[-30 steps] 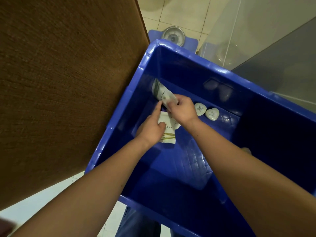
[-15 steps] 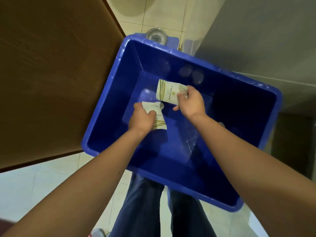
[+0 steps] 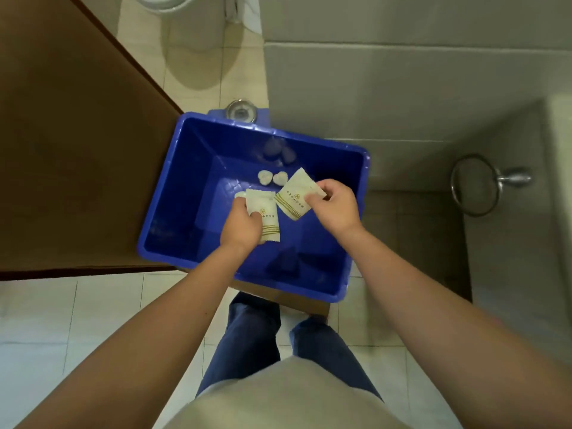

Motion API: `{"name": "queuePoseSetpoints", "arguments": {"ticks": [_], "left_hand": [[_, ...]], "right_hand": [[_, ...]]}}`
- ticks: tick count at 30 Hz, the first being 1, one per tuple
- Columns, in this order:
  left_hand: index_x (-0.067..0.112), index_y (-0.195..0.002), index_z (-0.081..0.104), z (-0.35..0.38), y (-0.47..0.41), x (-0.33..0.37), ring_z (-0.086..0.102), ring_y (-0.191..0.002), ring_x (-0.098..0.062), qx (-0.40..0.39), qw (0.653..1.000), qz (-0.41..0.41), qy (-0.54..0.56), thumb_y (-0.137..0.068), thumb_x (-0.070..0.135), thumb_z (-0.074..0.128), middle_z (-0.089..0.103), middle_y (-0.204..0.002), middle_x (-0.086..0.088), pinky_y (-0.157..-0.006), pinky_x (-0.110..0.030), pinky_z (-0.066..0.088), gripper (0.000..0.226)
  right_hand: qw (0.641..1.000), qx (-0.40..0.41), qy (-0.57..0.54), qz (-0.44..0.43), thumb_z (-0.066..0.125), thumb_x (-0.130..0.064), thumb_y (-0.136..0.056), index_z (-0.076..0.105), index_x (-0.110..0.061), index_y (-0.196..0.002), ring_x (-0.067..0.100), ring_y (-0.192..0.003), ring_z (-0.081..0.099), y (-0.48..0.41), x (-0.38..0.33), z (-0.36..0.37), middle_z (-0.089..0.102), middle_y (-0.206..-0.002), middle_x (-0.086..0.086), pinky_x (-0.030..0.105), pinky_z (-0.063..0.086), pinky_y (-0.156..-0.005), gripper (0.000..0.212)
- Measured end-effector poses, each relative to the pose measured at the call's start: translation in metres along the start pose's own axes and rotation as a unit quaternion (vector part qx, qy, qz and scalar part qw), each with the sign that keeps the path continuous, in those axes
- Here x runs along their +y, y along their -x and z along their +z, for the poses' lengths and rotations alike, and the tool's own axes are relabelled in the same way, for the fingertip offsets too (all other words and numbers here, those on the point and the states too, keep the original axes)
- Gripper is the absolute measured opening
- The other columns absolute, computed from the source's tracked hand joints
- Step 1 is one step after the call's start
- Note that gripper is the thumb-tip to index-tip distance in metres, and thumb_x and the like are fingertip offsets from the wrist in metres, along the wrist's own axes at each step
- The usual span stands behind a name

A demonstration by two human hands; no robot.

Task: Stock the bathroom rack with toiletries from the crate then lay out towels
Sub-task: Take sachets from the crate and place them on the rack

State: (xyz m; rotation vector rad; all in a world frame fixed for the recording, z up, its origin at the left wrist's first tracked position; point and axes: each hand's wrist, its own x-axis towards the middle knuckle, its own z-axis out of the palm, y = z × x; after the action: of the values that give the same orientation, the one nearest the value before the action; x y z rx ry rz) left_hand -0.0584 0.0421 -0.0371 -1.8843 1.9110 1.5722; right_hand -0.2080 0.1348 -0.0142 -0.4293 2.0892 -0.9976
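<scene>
A blue plastic crate (image 3: 173, 193) stands on the floor in front of me. My left hand (image 3: 240, 227) grips a white sachet with gold stripes (image 3: 263, 209) above the crate's middle. My right hand (image 3: 335, 209) pinches a second white sachet (image 3: 294, 196) by its corner, just right of the first. Two small white heart-shaped soaps (image 3: 272, 178) lie on the crate's bottom near the far wall. The rack and towels are out of sight.
A brown wooden door (image 3: 77, 150) stands at the left, touching the crate. A chrome towel ring (image 3: 476, 184) hangs on the grey tiled wall at right. A round floor drain (image 3: 241, 110) lies beyond the crate. My legs are below the crate.
Both hands have lifted their sachets higher out of the crate and my head has risen, so the crate looks smaller and the two soaps show again.
</scene>
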Motion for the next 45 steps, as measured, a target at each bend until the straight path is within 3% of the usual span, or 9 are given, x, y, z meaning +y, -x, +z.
{"name": "queuePoseSetpoints", "arguments": {"ticks": [6, 11, 19, 26, 29, 32, 40, 43, 45], "left_hand": [[0.021, -0.112, 0.043, 0.009, 0.052, 0.033, 0.065, -0.090, -0.030, -0.015, 0.998, 0.054, 0.008, -0.097, 0.015, 0.042, 0.061, -0.096, -0.003, -0.074, -0.054, 0.057, 0.017], [0.021, -0.114, 0.040, 0.020, 0.088, 0.065, 0.062, -0.075, -0.008, -0.036, 0.993, 0.108, 0.033, -0.098, 0.011, 0.040, 0.056, -0.087, 0.011, -0.050, -0.029, 0.055, 0.018], [0.021, -0.112, 0.039, 0.049, 0.147, 0.132, 0.062, -0.079, -0.011, -0.081, 0.973, 0.205, 0.061, -0.101, 0.015, 0.039, 0.056, -0.097, 0.004, -0.044, -0.024, 0.053, 0.013], [0.016, -0.130, 0.037, 0.079, 0.182, 0.184, 0.065, -0.096, -0.023, -0.185, 0.953, 0.233, 0.052, -0.101, 0.016, 0.042, 0.057, -0.121, -0.009, -0.054, -0.029, 0.059, 0.029], [0.016, -0.129, 0.036, 0.090, 0.193, 0.207, 0.065, -0.088, -0.016, -0.234, 0.940, 0.248, 0.024, -0.101, 0.015, 0.045, 0.058, -0.120, -0.007, -0.052, -0.026, 0.058, 0.030], [0.018, -0.126, 0.037, 0.103, 0.203, 0.225, 0.066, -0.084, -0.014, -0.281, 0.925, 0.256, 0.005, -0.098, 0.012, 0.051, 0.059, -0.118, -0.004, -0.051, -0.025, 0.057, 0.032], [0.019, -0.114, 0.041, 0.149, 0.242, 0.244, 0.069, -0.087, -0.016, -0.390, 0.863, 0.312, -0.069, -0.091, 0.009, 0.062, 0.063, -0.114, -0.003, -0.053, -0.027, 0.058, 0.033], [0.019, -0.113, 0.043, 0.165, 0.261, 0.241, 0.068, -0.087, -0.016, -0.420, 0.838, 0.337, -0.090, -0.090, 0.008, 0.062, 0.064, -0.109, -0.001, -0.053, -0.026, 0.058, 0.032], [0.015, -0.117, 0.044, 0.175, 0.275, 0.234, 0.068, -0.089, -0.018, -0.444, 0.821, 0.345, -0.097, -0.090, 0.007, 0.063, 0.064, -0.110, -0.003, -0.052, -0.027, 0.058, 0.034]], "right_hand": [[0.996, 0.032, -0.083, -0.006, 0.060, -0.017, -0.089, 0.064, -0.023, -0.079, 0.005, -0.071, 0.065, 0.043, -0.008, -0.058, 0.068, -0.080, -0.007, 0.021, 0.052, -0.056, 0.012], [0.988, 0.040, -0.150, -0.001, 0.061, -0.026, -0.092, 0.067, -0.016, -0.100, 0.005, -0.078, 0.070, 0.074, -0.012, -0.101, 0.073, -0.091, -0.004, 0.021, 0.057, -0.060, 0.014], [0.968, 0.121, -0.219, -0.010, 0.050, -0.024, -0.098, 0.061, -0.019, -0.102, 0.005, -0.068, 0.066, 0.113, -0.022, -0.171, 0.069, -0.087, -0.002, 0.013, 0.046, -0.046, 0.013], [0.930, 0.131, -0.339, 0.057, 0.052, -0.020, -0.095, 0.057, -0.011, -0.114, 0.023, -0.078, 0.069, 0.149, -0.019, -0.226, 0.071, -0.095, 0.009, 0.036, 0.059, -0.060, 0.022], [0.914, 0.151, -0.372, 0.048, 0.057, -0.009, -0.086, 0.058, -0.010, -0.115, 0.027, -0.082, 0.070, 0.168, -0.016, -0.246, 0.071, -0.096, 0.010, 0.042, 0.060, -0.066, 0.029], [0.898, 0.197, -0.393, 0.032, 0.058, -0.001, -0.080, 0.056, -0.011, -0.115, 0.029, -0.093, 0.069, 0.189, -0.010, -0.258, 0.070, -0.106, 0.011, 0.046, 0.060, -0.076, 0.037], [0.847, 0.365, -0.386, 0.019, 0.066, 0.007, -0.081, 0.057, -0.004, -0.113, 0.017, -0.075, 0.072, 0.259, 0.010, -0.271, 0.068, -0.103, 0.013, 0.031, 0.059, -0.059, 0.035], [0.829, 0.427, -0.360, 0.040, 0.071, 0.003, -0.080, 0.058, -0.005, -0.116, 0.025, -0.091, 0.070, 0.289, 0.023, -0.268, 0.069, -0.109, 0.014, 0.040, 0.060, -0.075, 0.040], [0.806, 0.464, -0.364, 0.045, 0.073, 0.001, -0.079, 0.058, -0.006, -0.116, 0.024, -0.090, 0.070, 0.310, 0.034, -0.263, 0.070, -0.107, 0.013, 0.034, 0.060, -0.067, 0.040]]}}
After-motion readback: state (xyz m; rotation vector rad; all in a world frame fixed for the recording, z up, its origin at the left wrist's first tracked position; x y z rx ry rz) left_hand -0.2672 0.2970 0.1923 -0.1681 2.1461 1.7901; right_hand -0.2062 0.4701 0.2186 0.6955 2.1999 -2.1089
